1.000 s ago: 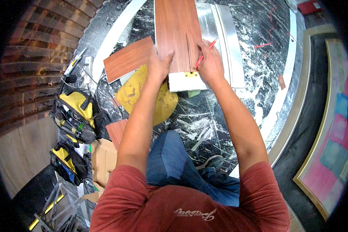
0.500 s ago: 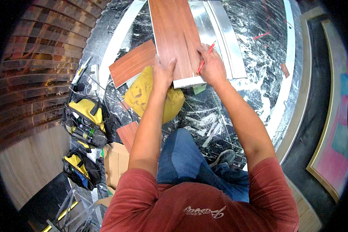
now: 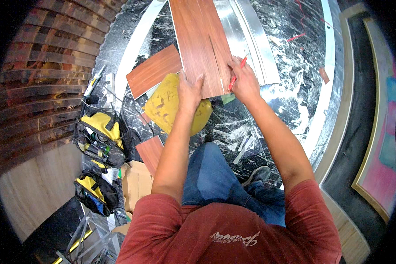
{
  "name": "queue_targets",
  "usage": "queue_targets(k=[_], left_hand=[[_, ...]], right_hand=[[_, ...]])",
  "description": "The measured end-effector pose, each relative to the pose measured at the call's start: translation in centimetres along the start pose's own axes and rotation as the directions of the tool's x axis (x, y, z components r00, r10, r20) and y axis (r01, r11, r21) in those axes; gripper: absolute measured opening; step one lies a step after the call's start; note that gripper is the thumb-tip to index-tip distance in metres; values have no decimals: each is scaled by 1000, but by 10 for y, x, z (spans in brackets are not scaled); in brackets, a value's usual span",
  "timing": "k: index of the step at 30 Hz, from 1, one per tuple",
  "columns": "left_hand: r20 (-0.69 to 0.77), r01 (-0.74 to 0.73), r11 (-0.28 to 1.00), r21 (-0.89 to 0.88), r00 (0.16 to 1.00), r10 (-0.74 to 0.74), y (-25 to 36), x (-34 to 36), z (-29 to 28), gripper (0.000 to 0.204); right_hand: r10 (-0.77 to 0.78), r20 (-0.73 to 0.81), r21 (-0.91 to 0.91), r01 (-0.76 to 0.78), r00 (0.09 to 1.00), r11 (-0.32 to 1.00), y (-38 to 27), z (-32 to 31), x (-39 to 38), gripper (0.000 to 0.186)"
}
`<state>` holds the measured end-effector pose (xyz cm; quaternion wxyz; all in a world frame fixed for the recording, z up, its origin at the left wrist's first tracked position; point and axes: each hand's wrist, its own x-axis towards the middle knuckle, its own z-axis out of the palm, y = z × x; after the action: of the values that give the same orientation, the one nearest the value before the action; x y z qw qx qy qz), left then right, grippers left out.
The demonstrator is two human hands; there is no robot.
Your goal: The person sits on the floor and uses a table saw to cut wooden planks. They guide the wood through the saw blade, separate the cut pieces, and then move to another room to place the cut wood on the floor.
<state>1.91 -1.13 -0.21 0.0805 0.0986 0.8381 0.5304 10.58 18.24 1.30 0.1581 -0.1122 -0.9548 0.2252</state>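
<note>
Your right hand (image 3: 245,82) is gripping a red pencil (image 3: 232,83) between thumb and fingers, its lower end pointing at the near right part of a long plank (image 3: 202,48); I cannot tell whether the tip is touching. Your left hand (image 3: 190,93) is lying at the plank's left edge, its thumb spreading away from the fingers across the face; whether the fingertips are curling under the edge, I cannot tell.

The plank is lying beyond and to the right of the yellow pad (image 3: 163,108), its near left corner overlapping the pad in your view. It is showing a reddish-brown wood grain, with a narrow dark streak running lengthwise right of its middle, a thin pale rim along its left side and a small whitish mark near the pencil. Its near end is looking straight, while its far end is passing out of view.

Farther right of the pad, silvery metal strips (image 3: 255,35) are lying beside the plank. Just beyond the pad, to its left, a shorter board (image 3: 154,70) is showing similar reddish-brown grain.
</note>
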Motion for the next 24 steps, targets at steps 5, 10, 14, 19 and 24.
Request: queue_targets(k=[5,10,14,19,24], left_hand=[[4,17,999,-35,1000,-17,10,-19,-2,58],[-5,35,999,33,999,-35,3,-32,-3,58],[28,62,997,41,998,-63,7,-36,-3,58],[89,60,996,-63,994,-55,-9,13,1,59],[76,39,994,-107,997,-31,5,107,-1,56]], right_hand=[[7,-24,24,-6,1000,1000,-2,-3,-18,45],[12,-46,47,-10,999,999,-4,-2,-31,38],[12,-42,38,-10,999,999,-5,-8,-36,34],[18,-33,69,-16,999,998,2,-7,-37,39],[5,-6,59,-5,1000,998,-4,-7,-35,54]])
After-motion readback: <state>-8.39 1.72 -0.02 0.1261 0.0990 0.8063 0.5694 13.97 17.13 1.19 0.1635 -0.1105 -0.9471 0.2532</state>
